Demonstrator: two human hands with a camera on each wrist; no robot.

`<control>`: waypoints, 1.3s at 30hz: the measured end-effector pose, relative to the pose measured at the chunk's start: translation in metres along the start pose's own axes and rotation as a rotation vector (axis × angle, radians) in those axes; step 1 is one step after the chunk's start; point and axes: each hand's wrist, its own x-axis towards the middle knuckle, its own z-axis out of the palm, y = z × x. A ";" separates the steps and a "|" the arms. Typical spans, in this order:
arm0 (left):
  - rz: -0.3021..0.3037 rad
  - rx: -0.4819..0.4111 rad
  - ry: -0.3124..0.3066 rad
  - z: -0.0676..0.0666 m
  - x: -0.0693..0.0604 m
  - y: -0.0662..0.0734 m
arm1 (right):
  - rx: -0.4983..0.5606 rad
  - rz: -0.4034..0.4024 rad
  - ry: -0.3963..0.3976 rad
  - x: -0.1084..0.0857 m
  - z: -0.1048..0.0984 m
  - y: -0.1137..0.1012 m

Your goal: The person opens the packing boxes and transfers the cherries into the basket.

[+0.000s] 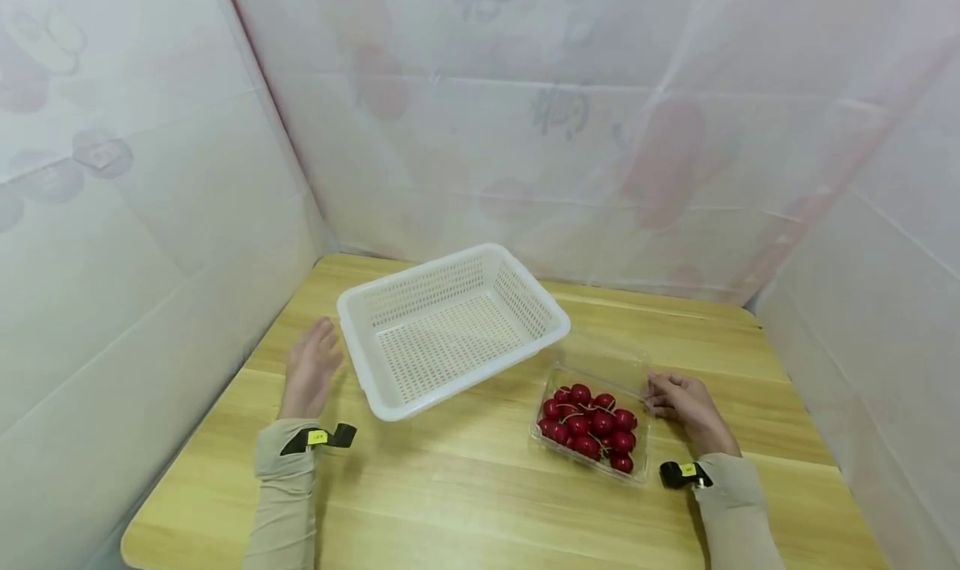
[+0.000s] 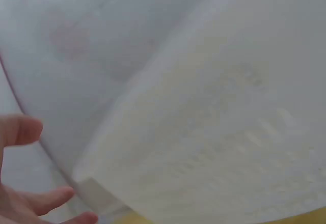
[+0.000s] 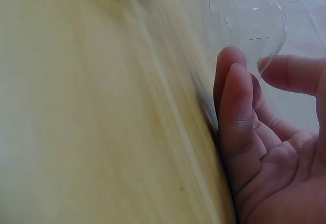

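Note:
A white plastic basket point(image 1: 480, 373) with slotted walls stands on the table, its interior bare. My left hand point(image 1: 309, 372) hovers just off its left end, thumb and fingers spread and holding nothing; the left wrist view shows the basket wall point(image 2: 214, 147) blurred beside these fingers. To the right of the basket sits a clear plastic box point(image 1: 588, 468) full of red cherries point(image 1: 588, 424), with its lid point(image 1: 607, 355) folded back behind. Thumb and fingertips of my right hand point(image 1: 690, 410) pinch the clear plastic edge point(image 3: 272, 63) at the box's right side.
The wooden table point(image 1: 450, 503) ends at pale printed sheets, with a back sheet point(image 1: 487, 137) and a left sheet point(image 1: 150, 262) close around it. A right sheet point(image 1: 877, 320) rises beyond the right hand. Bare tabletop shows in front of the basket.

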 end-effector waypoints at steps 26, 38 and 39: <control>-0.072 0.075 -0.309 0.019 -0.002 -0.051 | 0.176 -0.051 -0.071 -0.014 -0.016 0.015; -0.069 0.106 -0.280 0.020 -0.005 -0.052 | -0.024 -0.120 -0.076 -0.022 -0.028 -0.010; -0.068 0.111 -0.278 0.019 -0.006 -0.052 | -0.116 -0.154 -0.033 -0.028 -0.026 -0.015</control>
